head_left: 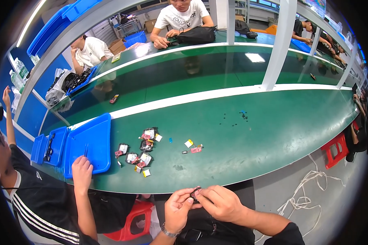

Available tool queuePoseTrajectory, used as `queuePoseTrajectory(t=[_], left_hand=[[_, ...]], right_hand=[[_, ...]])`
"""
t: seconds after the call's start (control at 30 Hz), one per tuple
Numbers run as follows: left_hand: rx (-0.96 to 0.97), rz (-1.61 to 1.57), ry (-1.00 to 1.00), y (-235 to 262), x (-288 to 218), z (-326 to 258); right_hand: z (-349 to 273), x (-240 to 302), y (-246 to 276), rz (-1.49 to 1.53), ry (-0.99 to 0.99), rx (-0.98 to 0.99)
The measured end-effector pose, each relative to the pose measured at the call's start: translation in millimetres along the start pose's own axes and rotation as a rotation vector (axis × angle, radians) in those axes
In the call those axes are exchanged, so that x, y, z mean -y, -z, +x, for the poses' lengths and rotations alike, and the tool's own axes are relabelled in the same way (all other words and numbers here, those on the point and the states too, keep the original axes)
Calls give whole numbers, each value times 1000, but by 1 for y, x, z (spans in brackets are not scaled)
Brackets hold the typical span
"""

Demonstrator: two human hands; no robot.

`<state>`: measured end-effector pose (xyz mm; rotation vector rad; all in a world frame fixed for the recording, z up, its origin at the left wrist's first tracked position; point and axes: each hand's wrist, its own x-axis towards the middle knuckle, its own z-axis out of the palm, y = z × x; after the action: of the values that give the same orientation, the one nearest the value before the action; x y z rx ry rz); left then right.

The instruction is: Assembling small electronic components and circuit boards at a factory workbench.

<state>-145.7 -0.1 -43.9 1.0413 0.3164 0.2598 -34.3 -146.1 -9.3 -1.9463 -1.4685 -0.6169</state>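
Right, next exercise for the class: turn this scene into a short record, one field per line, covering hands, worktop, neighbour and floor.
Hands: left hand and right hand hold a small dark part by the fingertips
Worktop: green bench
Cluster: dark cases with red and white pieces
Right of cluster: red board near a white-and-yellow piece
Neighbour: co-worker's hand at the large blue tray
Floor: red stool, white cable

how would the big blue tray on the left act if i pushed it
The blue tray would probably slide easily, since the green table looks smooth and shiny. Being broad and shallow, it seems unlikely to tip. Its plastic-looking walls suggest something fairly stiff and light.
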Motion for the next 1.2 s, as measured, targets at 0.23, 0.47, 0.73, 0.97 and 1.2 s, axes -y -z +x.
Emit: queuePoseTrajectory(t=[0.23,0.47,0.73,0.97,1.2], left_hand=[[-31,2,-39,2,1,0],[-53,40,-44,-3,0,1],[-90,6,-47,-9,-11,7],[-64,-71,-135,-14,-44,32],[84,177,-249,10,-51,13]], right_hand=[[0,-3,-5,15,50,-22],[-1,-7,-7,-32,135,0],[6,-6,-10,-22,35,5],[58,-13,-9,247,-182,-42],[163,-193,-59,52,-319,-221]])
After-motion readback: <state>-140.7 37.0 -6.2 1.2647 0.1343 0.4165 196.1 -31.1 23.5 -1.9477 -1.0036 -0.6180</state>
